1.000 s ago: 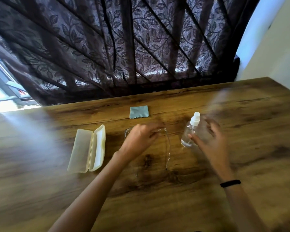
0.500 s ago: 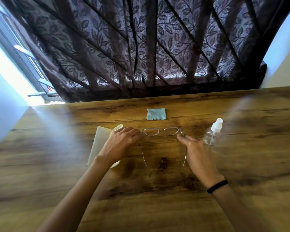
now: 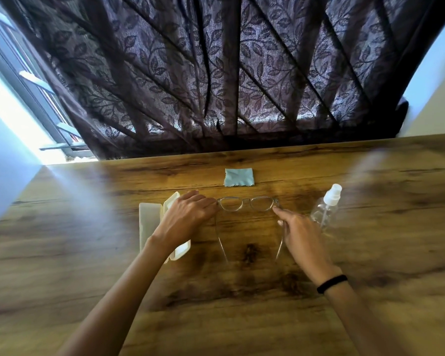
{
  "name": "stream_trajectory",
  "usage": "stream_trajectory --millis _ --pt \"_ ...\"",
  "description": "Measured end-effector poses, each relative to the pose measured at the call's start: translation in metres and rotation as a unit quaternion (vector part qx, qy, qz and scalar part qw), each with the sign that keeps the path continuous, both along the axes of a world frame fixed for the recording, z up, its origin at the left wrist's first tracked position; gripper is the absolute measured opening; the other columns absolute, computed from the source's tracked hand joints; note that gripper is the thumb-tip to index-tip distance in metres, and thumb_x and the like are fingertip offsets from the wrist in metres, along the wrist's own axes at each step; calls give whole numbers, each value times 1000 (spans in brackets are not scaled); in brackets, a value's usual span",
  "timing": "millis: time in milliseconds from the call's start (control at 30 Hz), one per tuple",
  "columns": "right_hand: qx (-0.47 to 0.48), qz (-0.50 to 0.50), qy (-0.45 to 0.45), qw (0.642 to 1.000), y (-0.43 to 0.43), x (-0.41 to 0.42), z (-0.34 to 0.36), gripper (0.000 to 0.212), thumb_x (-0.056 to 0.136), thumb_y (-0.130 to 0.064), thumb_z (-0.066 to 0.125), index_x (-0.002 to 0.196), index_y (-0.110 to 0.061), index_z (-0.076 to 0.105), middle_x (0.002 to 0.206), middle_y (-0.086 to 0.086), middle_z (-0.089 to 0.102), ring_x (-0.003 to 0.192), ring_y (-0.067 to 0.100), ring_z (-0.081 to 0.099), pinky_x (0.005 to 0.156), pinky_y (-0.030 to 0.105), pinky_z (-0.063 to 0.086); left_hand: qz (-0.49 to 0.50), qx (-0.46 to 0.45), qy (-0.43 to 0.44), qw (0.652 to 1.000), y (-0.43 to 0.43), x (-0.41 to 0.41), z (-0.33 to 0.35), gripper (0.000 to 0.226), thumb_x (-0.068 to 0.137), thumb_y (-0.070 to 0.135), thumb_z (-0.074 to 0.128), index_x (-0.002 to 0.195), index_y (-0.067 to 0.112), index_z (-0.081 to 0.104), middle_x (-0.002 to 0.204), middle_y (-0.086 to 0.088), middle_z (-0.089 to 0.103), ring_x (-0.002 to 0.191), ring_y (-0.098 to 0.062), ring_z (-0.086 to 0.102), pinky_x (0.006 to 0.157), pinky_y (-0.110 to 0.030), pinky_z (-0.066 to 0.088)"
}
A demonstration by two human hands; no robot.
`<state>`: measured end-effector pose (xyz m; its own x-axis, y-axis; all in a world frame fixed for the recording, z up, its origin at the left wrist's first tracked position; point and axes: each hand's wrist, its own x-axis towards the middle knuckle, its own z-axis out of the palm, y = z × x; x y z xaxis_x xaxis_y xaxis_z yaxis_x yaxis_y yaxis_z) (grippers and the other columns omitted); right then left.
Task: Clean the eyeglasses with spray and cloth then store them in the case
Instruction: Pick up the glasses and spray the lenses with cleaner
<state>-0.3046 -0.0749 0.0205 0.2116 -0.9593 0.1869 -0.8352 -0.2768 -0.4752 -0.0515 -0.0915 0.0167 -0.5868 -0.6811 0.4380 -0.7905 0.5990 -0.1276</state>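
Note:
Clear-framed eyeglasses [image 3: 247, 204] lie on the wooden table [image 3: 242, 317] with both temples unfolded toward me. My left hand [image 3: 185, 219] pinches the frame's left corner, and my right hand [image 3: 301, 232] holds the right corner and temple. A cream glasses case [image 3: 149, 222] lies open to the left, partly under my left wrist. A small light-blue cloth [image 3: 239, 177] lies flat beyond the glasses. To the right of the glasses, just past my right hand, stands a clear spray bottle [image 3: 326, 209] with a white nozzle.
A dark leaf-patterned curtain [image 3: 229, 73] hangs along the table's far edge. A bright window [image 3: 23, 98] is at the far left and a pale wall [image 3: 437, 104] at the far right. A black band circles my right wrist [image 3: 332, 283].
My right hand left the spray bottle and came to the glasses' right corner. My left hand shifted to the left corner, uncovering the lenses. The camera view swung left.

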Motion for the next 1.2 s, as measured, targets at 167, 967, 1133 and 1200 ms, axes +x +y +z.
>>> stream_trajectory --millis 167,967,1133,1200 --pt "-25 -8 -71 997 -10 5 10 36 93 -6 47 129 -15 50 85 2 70 45 -4 38 40 15 39 24 11 146 989 0 7 11 26 90 20 52 109 9 64 106 -8 70 88 -22 69 68 -32 58" --pt "-210 -28 -203 956 -49 -1 73 39 86 -15 63 122 -5 55 111 7 67 87 4 59 70 3 44 122 -23 389 913 -23 -26 41 9 77 8 73 86 6 72 73 -2 72 56 -5 59 54 -10 46" --pt "-334 -54 -260 904 -36 -34 77 24 91 -11 56 114 -4 58 106 5 62 90 16 61 80 27 53 137 -24 420 897 -28 -26 44 10 76 8 73 85 4 72 76 -3 73 61 0 58 58 -2 41" --pt "-368 -69 -263 889 -33 -48 69 24 92 -11 53 113 -1 57 105 4 58 90 16 59 80 30 52 138 -26 425 894 -29 -25 44 10 76 7 73 85 3 72 75 -3 72 66 1 57 58 1 38"
